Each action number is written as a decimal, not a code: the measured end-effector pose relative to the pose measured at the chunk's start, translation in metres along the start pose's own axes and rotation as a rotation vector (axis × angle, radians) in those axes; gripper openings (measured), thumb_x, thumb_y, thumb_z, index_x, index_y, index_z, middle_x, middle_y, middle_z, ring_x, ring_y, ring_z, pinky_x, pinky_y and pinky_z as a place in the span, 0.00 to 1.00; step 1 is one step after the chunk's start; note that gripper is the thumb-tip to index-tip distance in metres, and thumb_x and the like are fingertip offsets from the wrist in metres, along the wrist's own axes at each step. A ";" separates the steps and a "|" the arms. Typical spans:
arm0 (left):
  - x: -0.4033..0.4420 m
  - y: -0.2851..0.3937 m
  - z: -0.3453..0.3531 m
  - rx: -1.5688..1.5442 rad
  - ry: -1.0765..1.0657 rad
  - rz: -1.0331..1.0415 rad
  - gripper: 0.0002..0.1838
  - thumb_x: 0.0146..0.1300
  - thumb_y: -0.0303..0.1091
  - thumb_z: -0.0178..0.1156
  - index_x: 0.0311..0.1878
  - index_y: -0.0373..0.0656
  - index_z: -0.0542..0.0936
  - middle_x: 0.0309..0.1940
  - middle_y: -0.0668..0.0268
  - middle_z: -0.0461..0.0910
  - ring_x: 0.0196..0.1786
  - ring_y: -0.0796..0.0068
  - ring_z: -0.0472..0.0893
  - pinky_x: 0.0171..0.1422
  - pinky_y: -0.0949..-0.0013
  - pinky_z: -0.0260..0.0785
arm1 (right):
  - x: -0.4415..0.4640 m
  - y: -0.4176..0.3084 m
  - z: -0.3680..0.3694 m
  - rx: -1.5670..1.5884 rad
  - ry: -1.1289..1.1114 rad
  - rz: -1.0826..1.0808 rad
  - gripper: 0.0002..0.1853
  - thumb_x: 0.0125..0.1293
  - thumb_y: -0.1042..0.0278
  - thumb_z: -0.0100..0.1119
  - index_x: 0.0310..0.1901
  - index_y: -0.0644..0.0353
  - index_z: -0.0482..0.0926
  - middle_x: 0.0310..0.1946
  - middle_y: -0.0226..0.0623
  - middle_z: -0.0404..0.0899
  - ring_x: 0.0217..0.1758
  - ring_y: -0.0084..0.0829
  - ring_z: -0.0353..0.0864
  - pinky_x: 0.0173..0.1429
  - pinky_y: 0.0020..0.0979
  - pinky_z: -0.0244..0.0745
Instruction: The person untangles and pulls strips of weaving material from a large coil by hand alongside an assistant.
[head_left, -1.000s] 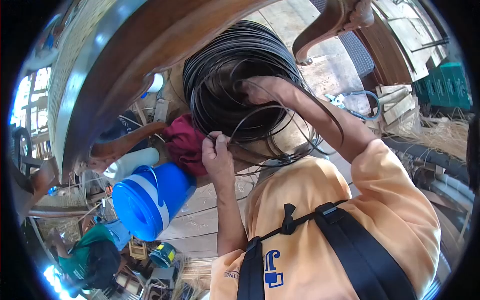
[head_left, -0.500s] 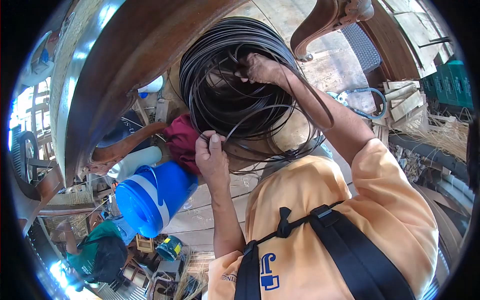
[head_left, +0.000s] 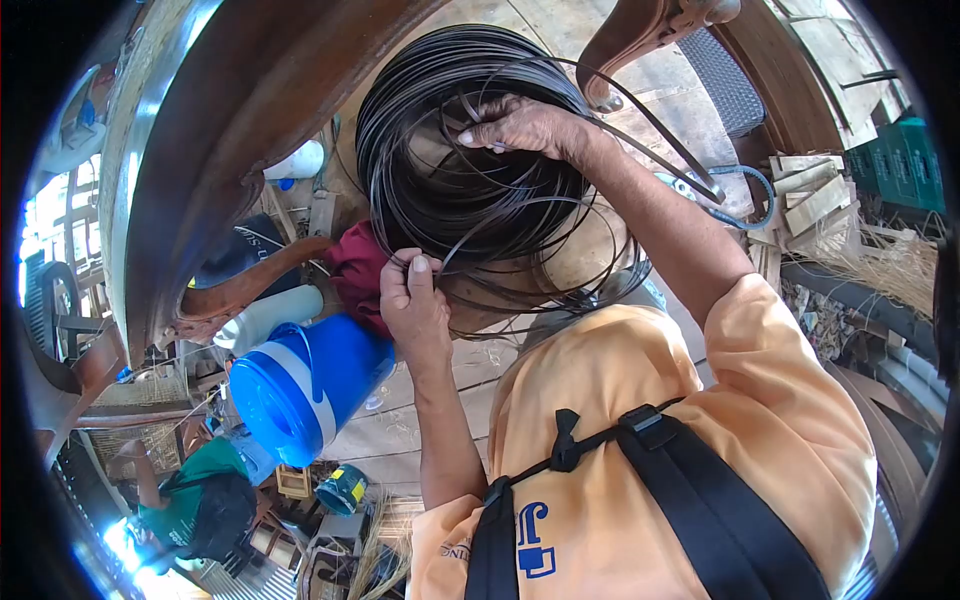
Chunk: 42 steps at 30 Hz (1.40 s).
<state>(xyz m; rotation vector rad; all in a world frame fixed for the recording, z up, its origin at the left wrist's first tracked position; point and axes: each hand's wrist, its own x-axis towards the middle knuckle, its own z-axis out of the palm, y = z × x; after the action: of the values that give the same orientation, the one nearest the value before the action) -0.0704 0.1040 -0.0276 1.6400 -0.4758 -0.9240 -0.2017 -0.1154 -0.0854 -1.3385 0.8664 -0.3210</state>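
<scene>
Head view: the dark coil lies just beyond the left hand, its grip pinching a strand; the right hand, nearer, curls over the coil's opening, hold unclear.

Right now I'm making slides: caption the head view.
Left hand pinches a dark strand; right hand at the mouth of the coil.

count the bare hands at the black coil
2: the right hand is over the open middle of the black coil, the left hand at its lower-left edge; no others show there, and neither is hidden
</scene>
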 end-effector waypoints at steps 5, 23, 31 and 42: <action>-0.001 0.000 -0.002 -0.006 0.002 0.020 0.06 0.67 0.32 0.54 0.43 0.43 0.73 0.31 0.67 0.76 0.14 0.90 0.62 0.14 0.83 0.51 | 0.005 0.014 0.002 0.164 0.005 -0.092 0.20 0.57 0.52 0.66 0.40 0.62 0.78 0.26 0.27 0.77 0.32 0.21 0.75 0.37 0.20 0.70; 0.020 -0.002 0.008 -0.019 0.089 0.159 0.07 0.65 0.28 0.55 0.45 0.41 0.70 0.30 0.72 0.74 0.20 0.92 0.60 0.21 0.84 0.52 | 0.002 0.009 0.022 -0.917 -0.307 -0.265 0.11 0.58 0.65 0.55 0.36 0.65 0.80 0.33 0.44 0.81 0.36 0.39 0.80 0.40 0.34 0.74; 0.011 -0.010 -0.002 -0.065 0.078 0.093 0.09 0.65 0.28 0.55 0.47 0.42 0.70 0.34 0.68 0.78 0.17 0.92 0.60 0.18 0.84 0.50 | 0.021 0.032 0.012 -0.881 -0.167 -0.622 0.08 0.64 0.66 0.48 0.39 0.57 0.76 0.21 0.35 0.75 0.31 0.33 0.78 0.38 0.30 0.72; 0.019 -0.016 -0.003 0.026 0.097 0.145 0.10 0.65 0.26 0.53 0.49 0.42 0.71 0.34 0.66 0.78 0.16 0.92 0.59 0.16 0.84 0.48 | 0.009 0.017 0.011 -0.480 -0.048 -0.370 0.18 0.60 0.55 0.55 0.37 0.64 0.80 0.28 0.49 0.79 0.33 0.40 0.77 0.42 0.34 0.71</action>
<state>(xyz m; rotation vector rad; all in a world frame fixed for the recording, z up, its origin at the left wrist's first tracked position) -0.0596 0.0966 -0.0485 1.6424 -0.5343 -0.7308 -0.1929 -0.1093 -0.1045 -1.9528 0.6731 -0.3785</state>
